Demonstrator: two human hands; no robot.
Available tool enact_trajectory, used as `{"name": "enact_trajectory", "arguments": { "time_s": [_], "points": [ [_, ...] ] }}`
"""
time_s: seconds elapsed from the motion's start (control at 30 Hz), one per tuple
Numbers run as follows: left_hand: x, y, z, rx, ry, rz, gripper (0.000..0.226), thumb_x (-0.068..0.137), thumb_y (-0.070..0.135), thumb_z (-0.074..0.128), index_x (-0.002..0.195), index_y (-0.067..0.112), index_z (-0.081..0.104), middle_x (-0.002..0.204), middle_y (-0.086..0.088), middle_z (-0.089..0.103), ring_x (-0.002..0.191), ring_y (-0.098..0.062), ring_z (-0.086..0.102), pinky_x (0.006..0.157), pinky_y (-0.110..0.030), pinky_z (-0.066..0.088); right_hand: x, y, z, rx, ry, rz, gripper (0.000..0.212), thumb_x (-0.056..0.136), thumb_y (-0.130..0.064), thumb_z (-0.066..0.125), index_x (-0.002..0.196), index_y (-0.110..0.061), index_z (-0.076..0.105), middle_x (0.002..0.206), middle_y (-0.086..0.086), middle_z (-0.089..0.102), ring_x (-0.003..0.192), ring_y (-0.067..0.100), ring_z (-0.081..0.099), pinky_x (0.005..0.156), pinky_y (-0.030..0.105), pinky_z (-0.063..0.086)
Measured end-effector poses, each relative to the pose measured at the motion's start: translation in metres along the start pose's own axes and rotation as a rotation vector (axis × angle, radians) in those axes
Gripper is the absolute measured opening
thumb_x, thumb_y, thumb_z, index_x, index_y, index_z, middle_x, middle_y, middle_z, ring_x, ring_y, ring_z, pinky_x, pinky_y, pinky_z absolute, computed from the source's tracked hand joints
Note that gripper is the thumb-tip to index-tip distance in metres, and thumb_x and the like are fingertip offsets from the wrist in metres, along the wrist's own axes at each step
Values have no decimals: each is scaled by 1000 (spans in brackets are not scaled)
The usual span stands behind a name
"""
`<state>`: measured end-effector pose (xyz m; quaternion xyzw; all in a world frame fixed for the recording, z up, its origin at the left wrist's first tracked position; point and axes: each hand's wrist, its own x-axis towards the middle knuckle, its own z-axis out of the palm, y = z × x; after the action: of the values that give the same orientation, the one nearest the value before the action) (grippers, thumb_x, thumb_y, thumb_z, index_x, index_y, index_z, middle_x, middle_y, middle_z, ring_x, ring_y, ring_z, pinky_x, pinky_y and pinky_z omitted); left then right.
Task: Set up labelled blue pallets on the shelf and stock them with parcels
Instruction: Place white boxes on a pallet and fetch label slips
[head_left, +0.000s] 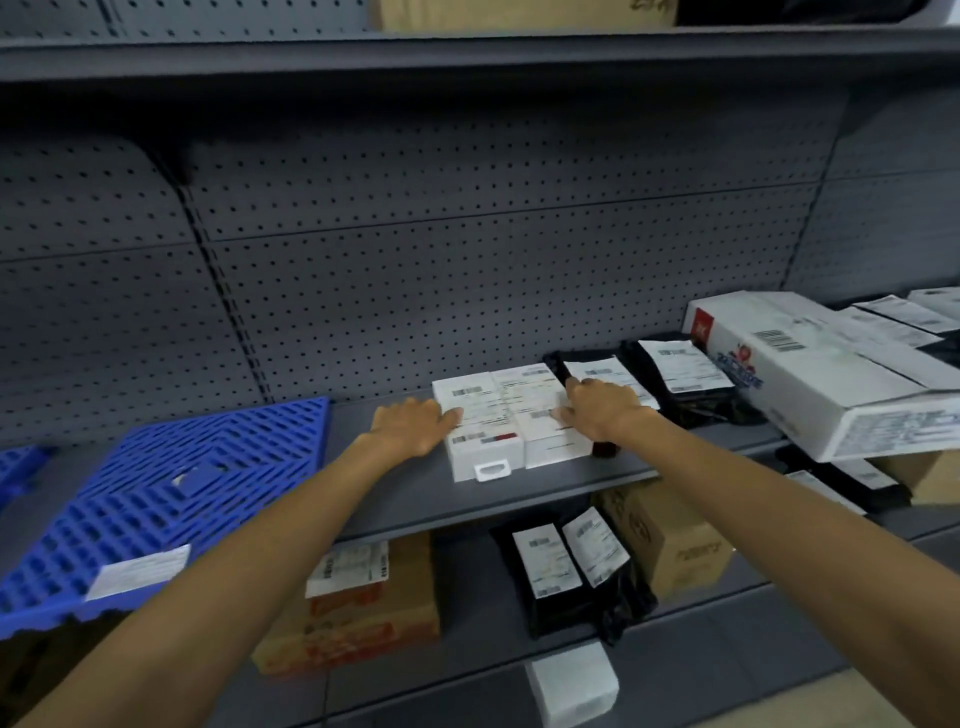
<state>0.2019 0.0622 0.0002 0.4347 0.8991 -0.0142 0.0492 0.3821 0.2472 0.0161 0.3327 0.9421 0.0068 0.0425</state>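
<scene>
Grey metal shelf (519, 493) runs across mid-frame. Grey perforated pegboard back panel (467, 260) fills the centre behind it. Upper grey shelf board (415, 52) spans the top edge, dark shadow beneath it. Beige floor (909, 701) at lower right corner. Light dim and flat.

Backdrop around the work
We see a grey perforated metal back panel (467, 234) behind, and beige floor (893, 701) at lower right.

A stockroom: grey pegboard-backed shelving (467, 499) holds labelled parcels (511, 421), cardboard boxes (675, 540) and a blue pallet (171, 493).
</scene>
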Motion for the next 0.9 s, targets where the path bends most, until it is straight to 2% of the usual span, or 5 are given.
{"name": "enact_trajectory", "arguments": {
  "time_s": [0.23, 0.37, 0.53, 0.73, 0.9],
  "points": [
    [26, 29, 26, -241, -87, -307, 84, 93, 72, 10, 130, 15, 58, 137, -11, 54, 121, -30, 54, 96, -43, 40, 33, 17, 17, 243, -200, -45, 68, 96, -65, 26, 124, -9, 54, 137, 16, 52, 118, 33, 54, 93, 41, 43],
    [26, 42, 32, -533, -33, -405, 71, 100, 56, 25, 150, 6, 31, 153, -15, 27, 140, -31, 31, 111, -45, 30, 37, 6, 13, 344, -260, -50, 78, 100, -59, 22, 151, 0, 22, 160, 15, 20, 140, 33, 34, 110, 41, 33],
    [16, 48, 28, -958, 166, -431, 52, 99, 37, 46, 143, 12, 32, 141, -9, 41, 129, -28, 44, 106, -36, 36, 43, 3, 4, 619, -216, -71, 73, 103, -42, 36, 152, 5, 9, 160, 15, 16, 143, 31, 28, 114, 36, 28],
    [8, 34, 36, -1251, 177, -427, 59, 98, 36, 52, 149, 21, 27, 136, -6, 58, 117, -28, 59, 102, -49, 47, 57, 0, 25, 1336, -200, 45, 61, 92, -19, 64, 139, -3, 28, 130, 9, 55, 114, 26, 57, 80, 31, 49],
    [1, 14, 18, -1401, 339, -440, 53, 98, 28, 53, 146, 21, 32, 128, -7, 61, 100, -23, 65, 89, -41, 54, 67, -31, 2, 1472, -30, -14, 46, 86, -19, 69, 123, -5, 47, 116, 8, 65, 85, 16, 64, 64, 27, 50]
  ]
}}
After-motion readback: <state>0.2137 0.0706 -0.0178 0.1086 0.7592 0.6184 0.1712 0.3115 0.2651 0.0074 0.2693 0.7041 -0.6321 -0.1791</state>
